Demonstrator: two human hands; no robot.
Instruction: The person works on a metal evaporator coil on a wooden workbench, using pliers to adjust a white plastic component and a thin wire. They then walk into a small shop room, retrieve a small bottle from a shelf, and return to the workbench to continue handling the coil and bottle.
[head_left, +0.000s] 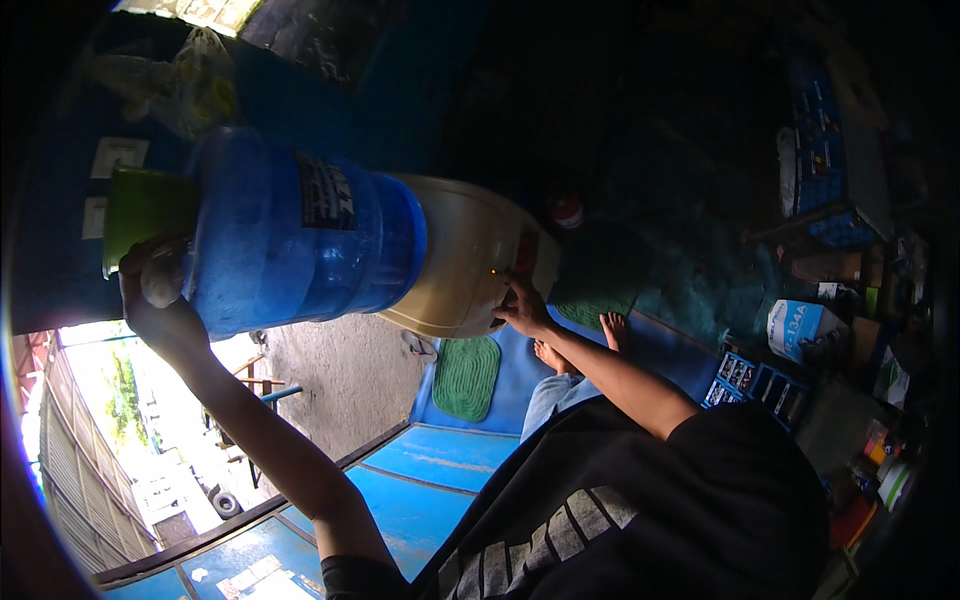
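Observation:
A blue water jug (pixel 270 235) is mounted on a beige water dispenser (pixel 450 250); together they lie across the picture. A green tub (pixel 150 205) sits against the jug's left end. My left hand (pixel 165 310) is beside the tub, fingers curled round a pale, clear rounded thing (pixel 163 278) whose kind I cannot make out. On the dispenser's front, my right hand (pixel 520 305) has a finger stretched toward a small orange light (pixel 493 271), and its other fingers are apart. It holds nothing I can see. Part of the left hand's grip is in shadow.
Green mats (pixel 467 378) lie on the blue floor by my bare feet (pixel 614 330). A bright doorway opens at lower left, beside blue panels (pixel 420 460). Boxes (pixel 800 330) and a blue organiser (pixel 740 380) crowd the right. A plastic bag (pixel 205 85) hangs near wall switches (pixel 118 157).

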